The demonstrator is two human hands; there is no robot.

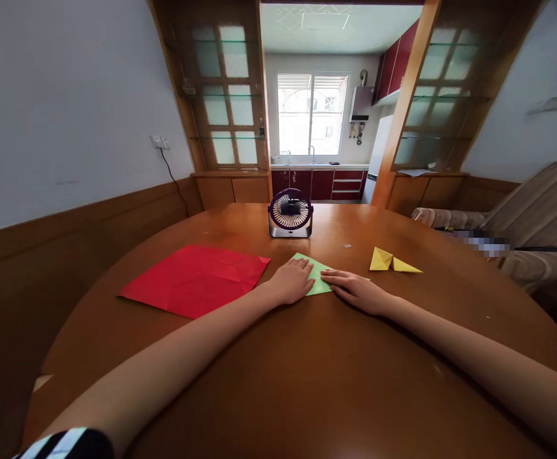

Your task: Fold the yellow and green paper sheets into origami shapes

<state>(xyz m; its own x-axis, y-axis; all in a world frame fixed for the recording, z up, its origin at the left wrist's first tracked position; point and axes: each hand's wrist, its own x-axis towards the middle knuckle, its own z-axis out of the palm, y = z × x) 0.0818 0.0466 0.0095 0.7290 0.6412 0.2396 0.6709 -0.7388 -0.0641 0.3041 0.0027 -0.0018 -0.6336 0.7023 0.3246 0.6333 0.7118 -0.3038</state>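
A light green sheet of paper [318, 280] lies on the table between my hands, partly covered by them. On its left part rests my left hand [292, 280], flat with the fingers stretched forward. My right hand [357, 291] lies flat over the right side, its fingertips pointing left across the paper. A thin green tip shows beyond the right hand's knuckles. How the paper is folded beneath my hands is hidden. To the left is a large red sheet of paper [195, 279] with faint creases. A folded yellow paper piece [382, 259] sits to the right.
The round-edged wooden table [278, 395] fills the foreground. A small purple desk fan [290, 211] stands behind the green paper. A striped armchair [541, 207] is beyond the table at the right. A wall socket [159, 141] with a black cord is on the left wall.
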